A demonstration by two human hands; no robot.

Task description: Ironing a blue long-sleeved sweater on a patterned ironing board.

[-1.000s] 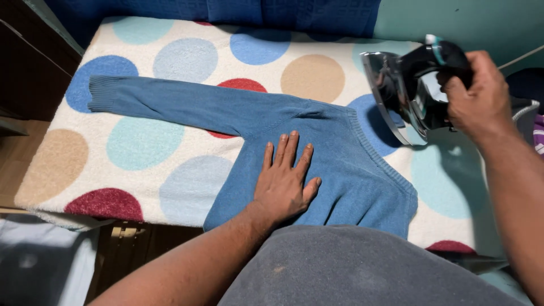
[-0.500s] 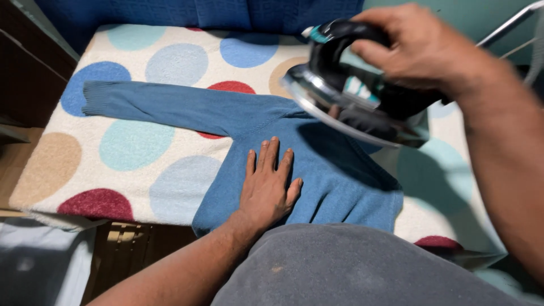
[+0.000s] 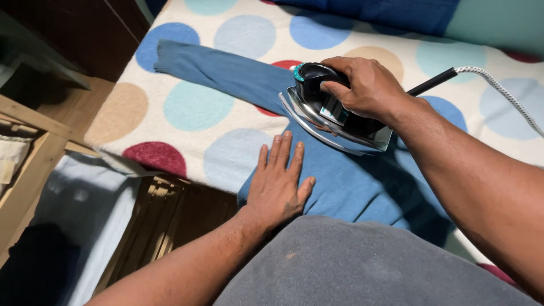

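One blue knitted sweater [image 3: 362, 184] lies on the surface [image 3: 198, 136], which is covered with a cream cloth printed with coloured dots; one sleeve [image 3: 221, 71] stretches toward the upper left of the frame, and the body sits at centre and lower right. One iron [image 3: 331, 110], black with a shiny metal soleplate, rests on the sweater near the middle of the frame, and one cord [image 3: 498, 90] with a speckled white sheath runs from its back end to the right edge, where it is cut off. The sweater's lower edge is hidden behind the person's grey-clothed front at the bottom of the frame, and the right forearm covers part of its right side. The iron's handle is mostly hidden under the gripping fingers. The right hand [image 3: 365, 85] is closed around the iron's handle, its arm reaching in from the lower right. The left hand [image 3: 277, 181] lies flat and open, palm down, fingers together and pointing up the frame, pressing on the sweater just below the iron and holding nothing.
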